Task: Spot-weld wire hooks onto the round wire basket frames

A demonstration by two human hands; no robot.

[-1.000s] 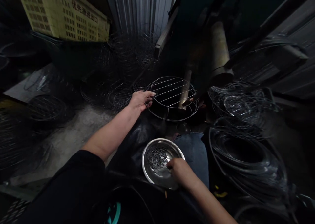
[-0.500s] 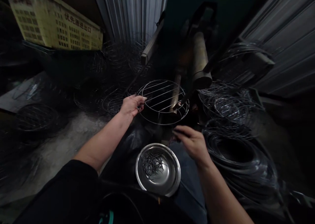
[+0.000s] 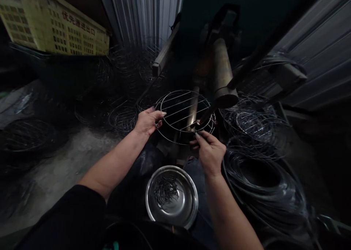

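Observation:
My left hand [image 3: 148, 122] is closed on the left edge of a round wire rack [image 3: 178, 106], thumb on top. The rack has two rings, one above the other, and parallel bars across the upper ring. My right hand [image 3: 208, 145] is pinched at the rack's near right rim; what sits between its fingertips is too small to make out. Close by that rim are the tip of a brass-coloured rod [image 3: 193, 111] and a dark slanted bar [image 3: 210, 112] of a machine. Below the hands, a steel bowl [image 3: 182, 215] holds short bits of wire [image 3: 165, 191].
A thick metal cylinder [image 3: 223, 68] and a square-ended bar [image 3: 161, 61] jut toward me. At right lie wire rings [image 3: 252, 123] and a large wire coil [image 3: 255, 189]. A yellow crate [image 3: 74, 32] stands upper left; more wire racks [image 3: 123, 118] lie at left.
My right hand has moved up and forward from above the bowl to the rack's near rim. My left hand keeps hold of the rack, which has shifted slightly right. The view has shifted slightly.

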